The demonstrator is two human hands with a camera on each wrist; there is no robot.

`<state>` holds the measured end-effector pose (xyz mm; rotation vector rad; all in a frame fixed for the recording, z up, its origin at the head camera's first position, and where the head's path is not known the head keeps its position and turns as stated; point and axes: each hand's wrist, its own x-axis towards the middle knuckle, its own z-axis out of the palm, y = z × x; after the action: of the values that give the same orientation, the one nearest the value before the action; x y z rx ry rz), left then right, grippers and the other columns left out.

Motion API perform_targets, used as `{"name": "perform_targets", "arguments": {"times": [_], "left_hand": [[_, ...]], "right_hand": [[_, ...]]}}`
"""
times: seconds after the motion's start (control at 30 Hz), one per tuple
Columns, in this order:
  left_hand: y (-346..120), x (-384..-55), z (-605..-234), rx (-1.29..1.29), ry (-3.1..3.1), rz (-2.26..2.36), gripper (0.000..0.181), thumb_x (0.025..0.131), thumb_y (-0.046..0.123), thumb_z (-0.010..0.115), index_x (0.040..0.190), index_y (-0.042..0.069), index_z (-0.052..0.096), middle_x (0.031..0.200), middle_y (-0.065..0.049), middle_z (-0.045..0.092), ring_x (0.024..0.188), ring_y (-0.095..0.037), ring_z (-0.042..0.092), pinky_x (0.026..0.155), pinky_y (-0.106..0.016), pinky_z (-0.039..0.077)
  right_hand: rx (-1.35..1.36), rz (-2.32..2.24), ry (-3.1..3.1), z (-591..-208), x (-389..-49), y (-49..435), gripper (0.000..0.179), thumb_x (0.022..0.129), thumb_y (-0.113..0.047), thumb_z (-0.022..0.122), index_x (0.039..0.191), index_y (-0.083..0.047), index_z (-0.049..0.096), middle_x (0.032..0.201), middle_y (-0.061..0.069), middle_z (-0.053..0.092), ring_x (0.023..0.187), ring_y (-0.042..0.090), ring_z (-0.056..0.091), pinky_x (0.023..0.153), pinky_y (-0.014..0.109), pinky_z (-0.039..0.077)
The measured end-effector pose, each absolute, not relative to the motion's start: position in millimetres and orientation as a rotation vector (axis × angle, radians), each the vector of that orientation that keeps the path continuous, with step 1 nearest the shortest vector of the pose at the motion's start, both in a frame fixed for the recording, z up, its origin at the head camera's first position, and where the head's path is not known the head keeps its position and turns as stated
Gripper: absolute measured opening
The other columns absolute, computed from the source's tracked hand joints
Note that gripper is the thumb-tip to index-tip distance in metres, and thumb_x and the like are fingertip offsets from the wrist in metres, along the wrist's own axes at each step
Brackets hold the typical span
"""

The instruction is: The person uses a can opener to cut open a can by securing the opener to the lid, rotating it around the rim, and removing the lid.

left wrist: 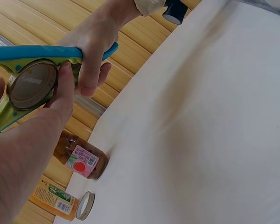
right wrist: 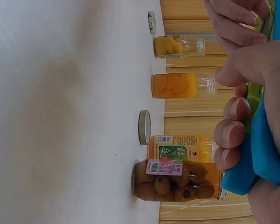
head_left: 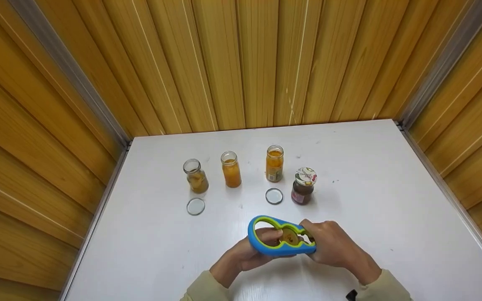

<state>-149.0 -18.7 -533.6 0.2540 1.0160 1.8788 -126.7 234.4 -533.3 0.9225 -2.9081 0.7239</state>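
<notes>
A blue and lime-green jar opener [head_left: 280, 250] is held above the table's front part. My right hand [head_left: 333, 244] grips its handle end, the fingers curled round it as the right wrist view shows. A round metal lid [left wrist: 33, 85] sits in the opener's smaller ring, its inner side showing in the left wrist view. My left hand [head_left: 251, 251] is below the opener, with the thumb coming through the large ring onto the lid and fingers at its edge, pinching it. No jar shows under this lid. Closest to the hands stands a lidded jar of dark fruit [head_left: 302, 193].
Three uncapped glass jars stand behind: one with pale yellow fruit [head_left: 198, 180], one with orange fruit [head_left: 232, 173], and a labelled orange jar [head_left: 274, 167]. Two loose lids lie on the white table, a left lid [head_left: 196, 206] and a right lid [head_left: 274, 196]. Wood-patterned walls [head_left: 257, 62] enclose the table.
</notes>
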Motion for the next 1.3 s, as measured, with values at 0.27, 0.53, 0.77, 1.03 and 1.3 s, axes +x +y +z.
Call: {"name": "perform_targets", "arguments": {"times": [0.27,0.53,0.77,1.03,1.3], "left_hand": [[-18,-148,-536,0.257,1.023,1.884,0.053,0.103,0.036,0.061,0.142,0.001,0.054,0.136,-0.014,0.065,0.122,-0.024,0.062,0.110,-0.040,0.047],[-20,-147,-537,0.262,1.017,1.890,0.052,0.103,0.035,0.060,0.141,-0.001,0.055,0.133,-0.012,0.067,0.121,-0.022,0.062,0.110,-0.039,0.046],[-22,-148,-540,0.278,0.988,1.896,0.050,0.104,0.031,0.060,0.143,0.000,0.052,0.132,-0.012,0.066,0.121,-0.022,0.062,0.112,-0.041,0.044],[-28,-149,-550,0.257,0.993,1.935,0.056,0.104,0.034,0.063,0.148,0.002,0.050,0.133,-0.013,0.065,0.124,-0.029,0.061,0.110,-0.051,0.045],[-39,-149,-565,0.180,1.053,1.978,0.037,0.105,0.017,0.062,0.138,0.002,0.059,0.128,-0.014,0.067,0.119,-0.028,0.063,0.110,-0.051,0.045]], "right_hand": [[0.945,0.709,-2.822,-539,-126,233,0.039,0.076,-0.020,0.087,0.103,-0.015,0.059,0.076,-0.016,0.057,0.060,-0.001,0.047,0.057,0.021,0.043],[0.949,0.732,-2.800,-541,-125,232,0.042,0.076,-0.022,0.088,0.107,-0.016,0.060,0.080,-0.016,0.059,0.064,-0.002,0.048,0.059,0.022,0.045],[0.940,0.775,-2.821,-541,-124,232,0.046,0.079,-0.023,0.087,0.116,-0.015,0.062,0.087,-0.010,0.066,0.069,0.000,0.051,0.064,0.024,0.048],[0.911,0.730,-2.766,-543,-124,235,0.052,0.076,-0.023,0.087,0.122,-0.013,0.063,0.091,-0.011,0.068,0.074,-0.001,0.055,0.066,0.028,0.052],[0.866,0.693,-2.800,-543,-122,243,0.056,0.075,-0.024,0.090,0.122,-0.011,0.062,0.086,-0.009,0.066,0.073,0.001,0.052,0.065,0.026,0.050]]}}
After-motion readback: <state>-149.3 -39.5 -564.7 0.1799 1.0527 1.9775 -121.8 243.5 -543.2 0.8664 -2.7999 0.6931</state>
